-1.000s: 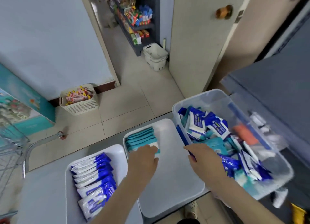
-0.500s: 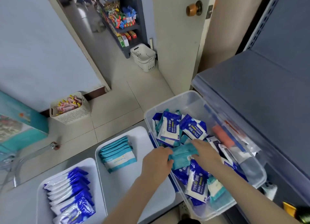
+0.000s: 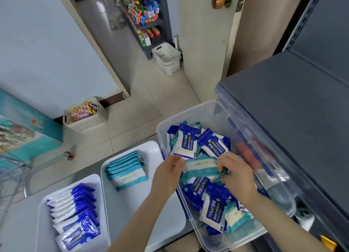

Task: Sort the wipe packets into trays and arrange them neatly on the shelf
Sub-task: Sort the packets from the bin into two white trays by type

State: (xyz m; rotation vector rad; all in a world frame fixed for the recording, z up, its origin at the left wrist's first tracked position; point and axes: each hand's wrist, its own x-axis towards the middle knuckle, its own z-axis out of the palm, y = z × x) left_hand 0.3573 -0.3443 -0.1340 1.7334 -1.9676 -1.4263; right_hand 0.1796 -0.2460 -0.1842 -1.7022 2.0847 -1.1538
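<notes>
A clear plastic bin (image 3: 190,110) at the right holds a loose heap of blue and teal wipe packets. Over the bin, my left hand (image 3: 167,176) and my right hand (image 3: 235,175) hold the two ends of one teal packet (image 3: 201,168). The middle white tray (image 3: 132,210) carries a row of teal packets (image 3: 126,171) at its far end. A second white tray (image 3: 44,214) at the left holds a row of blue packets (image 3: 73,214).
The trays and bin sit on a grey table. A dark grey shelf (image 3: 294,108) stands at the right, close over the bin. On the tiled floor are a basket of sweets (image 3: 85,115) and stacked white baskets (image 3: 167,60). A metal cart frame (image 3: 17,174) is at the left.
My left hand left the teal row on the middle tray and moved into the bin. Both hands now hold a teal packet lifted from the heap. The camera turned right.
</notes>
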